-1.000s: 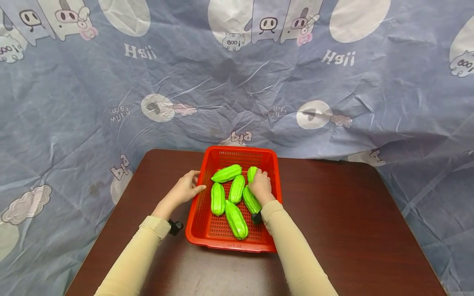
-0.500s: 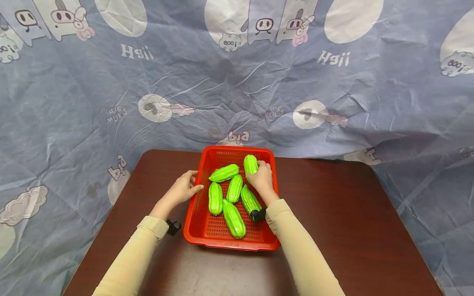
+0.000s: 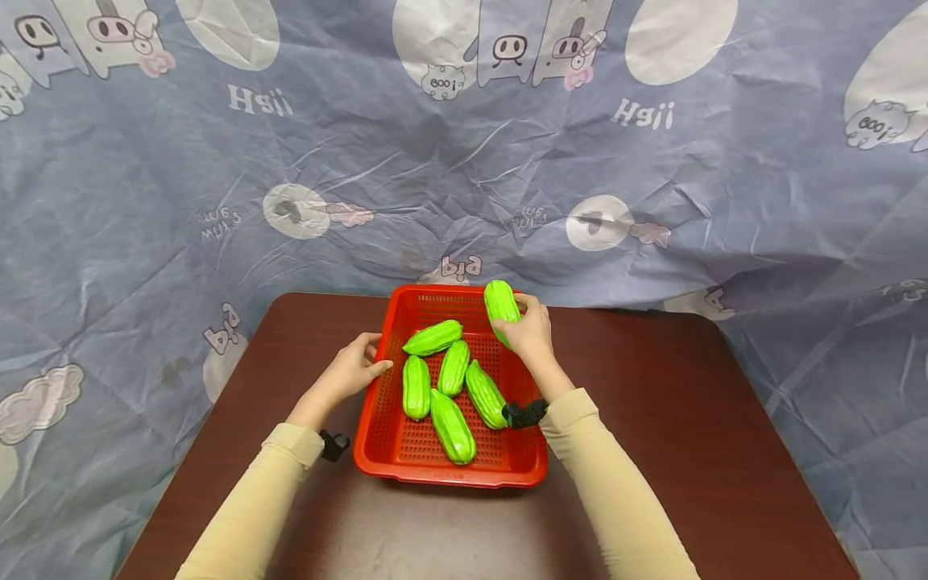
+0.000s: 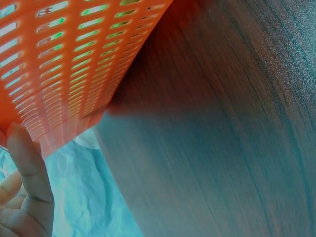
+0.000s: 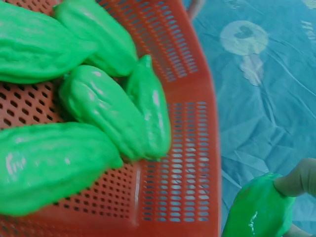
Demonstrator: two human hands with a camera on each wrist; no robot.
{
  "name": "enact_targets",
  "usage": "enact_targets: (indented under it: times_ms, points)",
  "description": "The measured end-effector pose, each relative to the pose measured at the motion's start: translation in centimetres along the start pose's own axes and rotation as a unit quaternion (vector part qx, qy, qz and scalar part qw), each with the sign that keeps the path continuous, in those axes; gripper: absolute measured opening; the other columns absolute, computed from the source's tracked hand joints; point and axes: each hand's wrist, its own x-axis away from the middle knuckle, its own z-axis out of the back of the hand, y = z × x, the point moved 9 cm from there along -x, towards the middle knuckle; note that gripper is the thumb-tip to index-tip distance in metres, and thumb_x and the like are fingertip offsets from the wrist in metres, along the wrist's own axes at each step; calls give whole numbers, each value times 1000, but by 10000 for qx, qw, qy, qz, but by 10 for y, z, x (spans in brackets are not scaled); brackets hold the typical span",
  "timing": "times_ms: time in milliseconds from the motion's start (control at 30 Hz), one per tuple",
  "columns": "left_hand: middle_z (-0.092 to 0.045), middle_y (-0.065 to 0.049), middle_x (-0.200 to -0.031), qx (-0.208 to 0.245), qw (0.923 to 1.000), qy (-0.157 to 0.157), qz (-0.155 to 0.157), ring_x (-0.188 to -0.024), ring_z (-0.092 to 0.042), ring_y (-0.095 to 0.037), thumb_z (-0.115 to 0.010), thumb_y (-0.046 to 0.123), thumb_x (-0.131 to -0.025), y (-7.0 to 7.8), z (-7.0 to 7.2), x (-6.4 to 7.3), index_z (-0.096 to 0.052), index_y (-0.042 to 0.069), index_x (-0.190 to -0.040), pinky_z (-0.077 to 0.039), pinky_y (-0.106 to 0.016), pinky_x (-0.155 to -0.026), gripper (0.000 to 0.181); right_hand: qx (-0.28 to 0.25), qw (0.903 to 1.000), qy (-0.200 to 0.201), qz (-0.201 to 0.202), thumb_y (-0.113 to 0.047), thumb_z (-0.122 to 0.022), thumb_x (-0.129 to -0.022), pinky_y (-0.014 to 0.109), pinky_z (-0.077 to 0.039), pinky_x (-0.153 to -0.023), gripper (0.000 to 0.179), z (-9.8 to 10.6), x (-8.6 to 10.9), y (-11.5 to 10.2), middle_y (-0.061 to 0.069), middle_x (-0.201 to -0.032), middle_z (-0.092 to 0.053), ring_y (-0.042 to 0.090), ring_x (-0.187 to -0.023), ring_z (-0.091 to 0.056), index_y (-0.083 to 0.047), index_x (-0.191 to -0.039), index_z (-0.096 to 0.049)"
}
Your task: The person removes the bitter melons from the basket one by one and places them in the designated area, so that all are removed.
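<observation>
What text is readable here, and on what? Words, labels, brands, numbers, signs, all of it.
"Haii": patterned backdrop, twice.
"BOO" plus an i-like mark: clouds printed on the backdrop.
Probably "pig", flipped: lower backdrop.
Smaller flipped lettering, mid backdrop: too blurred to read surely.
Marks on the red basket: too small to read.
Green gourds: none seen.
Numbers: none readable.

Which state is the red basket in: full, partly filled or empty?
Partly filled: five green gourds lie in the red basket, and its perforated floor shows between them.
</observation>
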Motion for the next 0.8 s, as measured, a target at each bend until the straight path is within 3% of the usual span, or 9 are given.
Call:
enact_targets:
  times_ms: [200, 400, 800]
  points:
    - [-59, -18, -107, 36, 10000, 1, 76, -85, -65, -25, -68, 21, -94, -2, -1, -1, -38, -2, -146, -55, -34, -67, 64, -200, 9994, 285, 10, -14, -73, -85, 47, -42, -103, 64, 34, 1, 4, 18, -134, -50, 34, -122, -48, -7, -143, -47]
    - [-59, -18, -106, 62, 9999, 36, 117, -87, -65, -25, -68, 20, -94, -3, 0, 0, -38, -2, -145, -56, -34, -67, 64, -436, 9975, 544, -62, -12, -71, -86, 47, -42, -105, 64, 61, -3, 22, 18, -137, -50, 35, -123, -51, -7, -144, -46]
    - [-60, -19, -106, 86, 9999, 64, 51, -85, -64, -24, -68, 21, -95, -2, -1, 1, -39, -2, -145, -55, -34, -68, 62, -251, 9963, 737, -367, -15, -69, -87, 49, -39, -108, 67, 86, -7, 72, 22, -139, -48, 37, -127, -46, -2, -147, -42]
